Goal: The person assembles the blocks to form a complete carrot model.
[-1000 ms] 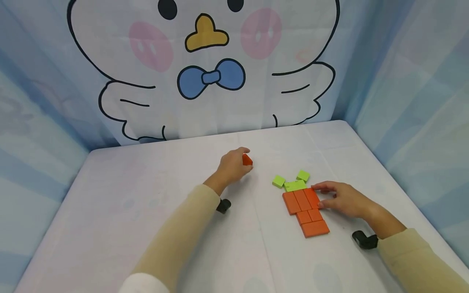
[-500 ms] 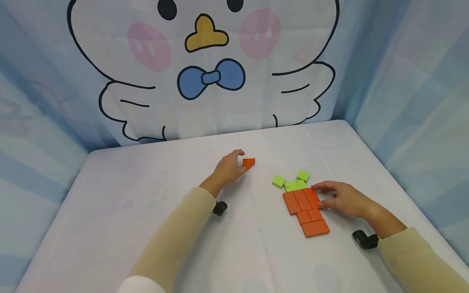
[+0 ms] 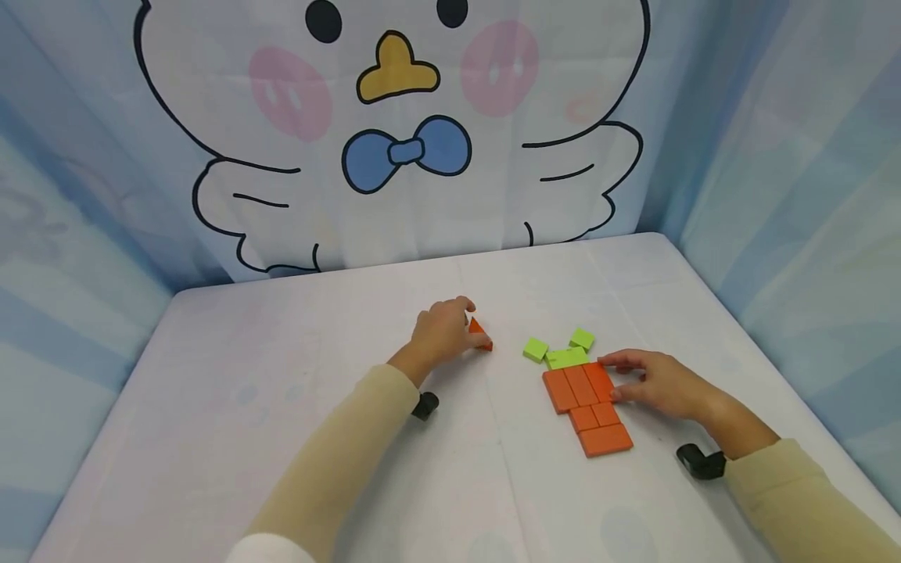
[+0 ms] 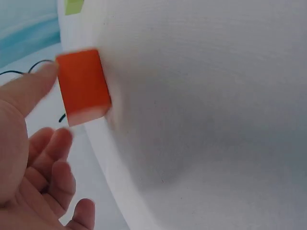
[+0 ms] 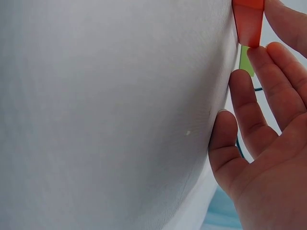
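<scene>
An orange triangular block (image 3: 477, 331) is held by my left hand (image 3: 442, 331), left of the flat block arrangement. In the left wrist view the thumb presses one edge of this orange block (image 4: 82, 86), and fingertips curl close below it. My right hand (image 3: 662, 383) rests at the right side of the arrangement, its relaxed fingers and thumb touching the upper right orange block (image 3: 598, 380). In the right wrist view the thumb and fingertips lie against the end of that orange block (image 5: 249, 24). Other orange blocks (image 3: 607, 440) fit together below it.
Green blocks lie at the arrangement's top: a notched one (image 3: 567, 358) against the orange, and small squares at left (image 3: 535, 349) and right (image 3: 582, 338). A white cloth covers the table (image 3: 281, 438). A cartoon-printed curtain (image 3: 394, 211) stands behind.
My left hand has turned the orange block about in its fingers and come slightly nearer the front. The right hand and the block arrangement have stayed in place.
</scene>
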A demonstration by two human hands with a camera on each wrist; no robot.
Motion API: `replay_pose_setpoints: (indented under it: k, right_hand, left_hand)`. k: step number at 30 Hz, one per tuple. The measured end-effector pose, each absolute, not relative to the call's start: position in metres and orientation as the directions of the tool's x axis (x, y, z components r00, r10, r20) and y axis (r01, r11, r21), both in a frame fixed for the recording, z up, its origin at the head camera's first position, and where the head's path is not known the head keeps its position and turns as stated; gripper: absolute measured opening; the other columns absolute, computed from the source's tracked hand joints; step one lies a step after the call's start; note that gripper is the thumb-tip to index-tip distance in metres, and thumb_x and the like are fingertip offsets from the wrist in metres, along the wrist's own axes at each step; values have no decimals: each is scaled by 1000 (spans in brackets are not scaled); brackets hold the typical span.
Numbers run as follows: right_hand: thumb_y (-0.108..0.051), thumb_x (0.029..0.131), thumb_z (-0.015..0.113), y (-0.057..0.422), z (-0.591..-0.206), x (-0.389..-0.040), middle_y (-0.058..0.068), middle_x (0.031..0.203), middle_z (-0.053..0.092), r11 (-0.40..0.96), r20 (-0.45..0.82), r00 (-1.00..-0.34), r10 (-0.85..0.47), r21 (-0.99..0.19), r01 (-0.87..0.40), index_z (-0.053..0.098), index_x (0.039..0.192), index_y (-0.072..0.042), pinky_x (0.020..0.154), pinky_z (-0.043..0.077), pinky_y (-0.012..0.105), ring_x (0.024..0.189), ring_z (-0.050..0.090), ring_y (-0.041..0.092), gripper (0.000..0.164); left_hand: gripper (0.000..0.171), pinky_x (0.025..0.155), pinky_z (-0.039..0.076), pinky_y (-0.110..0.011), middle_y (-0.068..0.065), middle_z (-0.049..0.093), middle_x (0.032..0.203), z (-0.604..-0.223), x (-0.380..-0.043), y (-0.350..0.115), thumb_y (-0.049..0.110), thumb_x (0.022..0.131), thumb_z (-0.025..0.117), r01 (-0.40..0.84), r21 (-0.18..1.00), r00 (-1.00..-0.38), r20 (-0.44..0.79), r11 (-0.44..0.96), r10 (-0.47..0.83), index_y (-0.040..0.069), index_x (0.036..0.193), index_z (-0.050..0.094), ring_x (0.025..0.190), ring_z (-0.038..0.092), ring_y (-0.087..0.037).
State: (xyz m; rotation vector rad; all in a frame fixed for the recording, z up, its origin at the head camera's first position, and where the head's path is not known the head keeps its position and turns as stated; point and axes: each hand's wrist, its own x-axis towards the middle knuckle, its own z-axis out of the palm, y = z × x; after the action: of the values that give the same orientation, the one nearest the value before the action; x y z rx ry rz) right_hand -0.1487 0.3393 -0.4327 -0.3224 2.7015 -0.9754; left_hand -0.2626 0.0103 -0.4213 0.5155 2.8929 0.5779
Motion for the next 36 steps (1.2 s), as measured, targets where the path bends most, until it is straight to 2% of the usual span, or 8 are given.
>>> replay_pose_setpoints:
  k: [3,7,11,15,21,29,36]
  right_hand:
    - [-21,91,72,340,-433,-149,22,133,57,754,-157,-944,-290,-645,-124,57,137,1,101,39,62,122,51,41,53]
    - [-22,91,72,339,-433,-150,22,134,57,753,-163,-944,-288,-647,-118,57,137,0,102,38,61,122,50,41,53]
    - [-22,91,72,340,-432,-150,22,134,57,756,-165,-944,-285,-645,-116,57,137,0,102,38,62,123,50,41,53]
    - [-23,91,72,340,-429,-150,23,134,57,754,-166,-944,-285,-646,-114,57,137,-1,102,37,62,123,50,42,53]
    - [-23,91,73,339,-428,-150,23,135,56,747,-169,-943,-288,-656,-111,56,137,1,102,37,62,123,49,42,55]
    - [-21,91,73,340,-432,-150,23,135,56,749,-169,-943,-288,-653,-111,56,137,2,101,38,62,123,49,42,55]
    - [-22,91,73,340,-433,-149,23,135,56,751,-170,-943,-285,-652,-109,56,137,1,102,38,62,123,50,42,54]
  left_hand:
    - [66,99,43,-43,-3,62,123,-421,-262,10,40,88,77,316,431,-918,-86,845,386,12,142,51,111,54,-23]
    - [61,100,43,-39,-2,56,136,-423,-263,8,17,92,69,329,511,-879,-141,794,455,13,147,45,115,52,-22]
    - [58,98,44,-37,0,59,134,-424,-263,2,2,90,60,319,534,-860,-184,783,476,13,145,47,114,53,-21]
    - [47,101,41,-41,-1,63,126,-424,-262,-3,11,95,66,334,519,-863,-167,787,476,13,139,53,116,52,-24]
    - [50,98,41,-40,0,62,121,-423,-260,0,26,90,77,350,516,-872,-126,782,474,12,134,58,109,53,-21]
    - [39,93,45,-35,-2,64,114,-428,-255,9,21,91,76,322,585,-888,-87,744,452,8,125,61,100,56,-20]
    - [37,87,49,-28,-3,63,113,-427,-245,21,18,92,74,309,633,-876,-102,710,472,6,124,61,96,56,-18]
